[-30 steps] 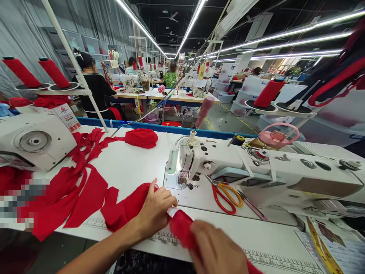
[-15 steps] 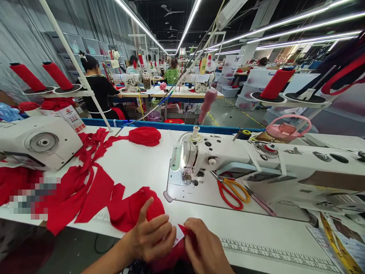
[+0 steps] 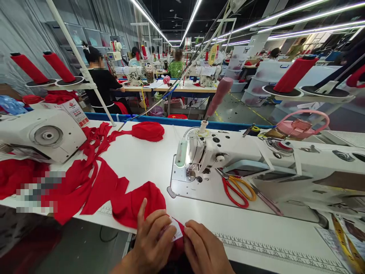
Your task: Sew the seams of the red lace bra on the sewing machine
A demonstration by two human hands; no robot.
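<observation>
Red fabric (image 3: 139,203) lies at the table's front edge, its near end between my hands. My left hand (image 3: 155,239) is curled on it, index finger raised, the other fingers bent over a white label (image 3: 176,229). Close to the right of the label, my right hand (image 3: 203,245) pinches the red fabric's edge with its fingers together. Beyond my hands stands a white sewing machine (image 3: 239,152) with its lamp lit over the needle area. More red fabric pieces (image 3: 99,186) spread over the table to the left.
Red-and-orange-handled scissors (image 3: 235,190) and tweezers (image 3: 266,201) lie beneath the machine arm. A second machine (image 3: 45,133) stands at left, a pink-lidded container (image 3: 302,125) at back right, a yellow tape measure (image 3: 345,243) at front right. A person in black (image 3: 99,87) sits beyond.
The view has shifted slightly. My left hand has turned more upright and moved closer over the label, which now lies flatter. My right hand's fingers have straightened and drawn together on the fabric.
</observation>
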